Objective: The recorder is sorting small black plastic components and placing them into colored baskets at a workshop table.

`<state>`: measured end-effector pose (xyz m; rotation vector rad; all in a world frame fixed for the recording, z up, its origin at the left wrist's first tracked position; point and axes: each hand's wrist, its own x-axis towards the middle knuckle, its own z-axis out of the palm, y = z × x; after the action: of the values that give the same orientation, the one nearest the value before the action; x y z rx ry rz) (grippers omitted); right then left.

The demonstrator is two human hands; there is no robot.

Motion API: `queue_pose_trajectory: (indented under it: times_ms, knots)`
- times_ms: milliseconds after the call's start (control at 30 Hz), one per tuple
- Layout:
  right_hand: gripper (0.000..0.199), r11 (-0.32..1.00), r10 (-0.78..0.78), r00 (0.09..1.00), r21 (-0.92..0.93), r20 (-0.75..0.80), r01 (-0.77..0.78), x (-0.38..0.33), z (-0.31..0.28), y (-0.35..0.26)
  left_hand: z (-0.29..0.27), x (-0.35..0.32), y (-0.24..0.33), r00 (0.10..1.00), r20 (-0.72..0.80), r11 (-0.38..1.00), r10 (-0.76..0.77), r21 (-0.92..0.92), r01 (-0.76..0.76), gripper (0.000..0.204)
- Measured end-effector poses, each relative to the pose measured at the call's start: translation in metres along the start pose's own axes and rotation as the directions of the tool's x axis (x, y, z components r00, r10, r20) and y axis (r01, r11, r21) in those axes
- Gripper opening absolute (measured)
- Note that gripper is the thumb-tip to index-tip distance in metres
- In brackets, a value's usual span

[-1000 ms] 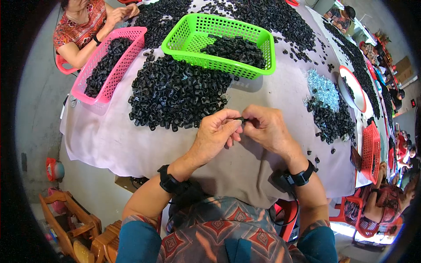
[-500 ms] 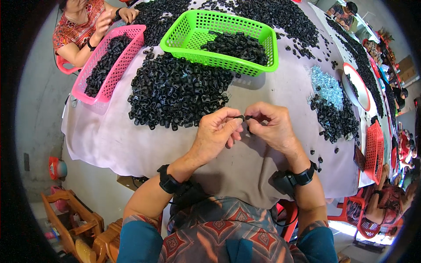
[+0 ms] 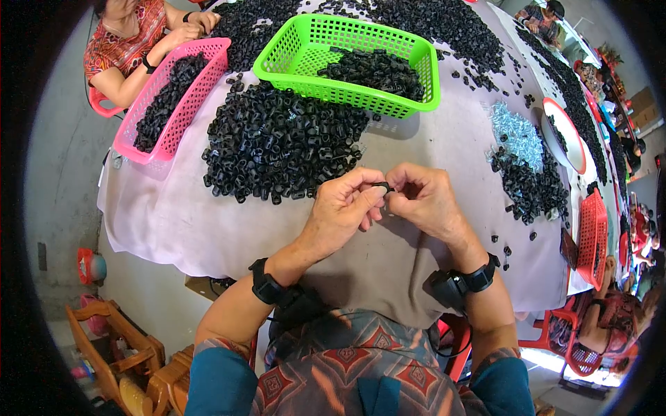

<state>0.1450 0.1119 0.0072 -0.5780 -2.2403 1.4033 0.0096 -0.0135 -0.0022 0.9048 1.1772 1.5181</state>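
Observation:
Over the near middle of the table, my left hand point(image 3: 347, 208) pinches a small black plastic part point(image 3: 383, 186) between thumb and fingertips. My right hand point(image 3: 425, 200) meets it from the right, its thumb and forefinger closed at the same part's end; whether it grips a second piece is hidden by the fingers. Just beyond my left hand spreads a heap of small black ring-like plastic parts point(image 3: 277, 142). To the right of my hands lie a pile of small clear bluish pieces point(image 3: 517, 139) and a heap of black pieces point(image 3: 534, 187).
A green basket point(image 3: 347, 90), partly filled with black pieces, stands beyond the heap. Left of it is a pink basket point(image 3: 170, 142); a co-worker point(image 3: 132, 62) sits behind that. At right are a white red-rimmed bowl point(image 3: 565, 135) and a red basket point(image 3: 592, 239). A cloth point(image 3: 159, 222) covers the table.
My right hand has moved slightly left, closing the small gap between the fingertips, so the black pieces now meet. The co-worker's raised hand has come down beside the other.

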Motion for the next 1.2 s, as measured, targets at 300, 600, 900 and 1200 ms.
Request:
queue_pose_trajectory:
  times_ms: [300,600,900,1200]
  knots:
    - [0.007,0.993,0.078,0.997,0.091,0.025,-0.08,0.0,0.002,-0.007,0.0,0.0,-0.004,0.999,-0.042,0.999,0.01,0.043,-0.008,0.02]
    - [0.012,0.975,-0.146,0.989,-0.171,-0.02,0.14,0.001,0.0,-0.025,-0.001,0.001,-0.001,0.993,-0.114,0.993,-0.003,-0.115,-0.011,0.02]
    - [0.018,0.937,-0.235,0.971,-0.26,0.028,0.235,0.0,0.002,-0.031,0.0,0.001,-0.003,0.991,-0.136,0.998,-0.007,-0.061,-0.001,0.019]
    - [0.014,0.954,-0.159,0.986,-0.248,0.059,0.169,0.001,0.001,-0.031,0.002,0.001,-0.003,0.992,-0.122,0.996,0.034,-0.081,-0.044,0.018]
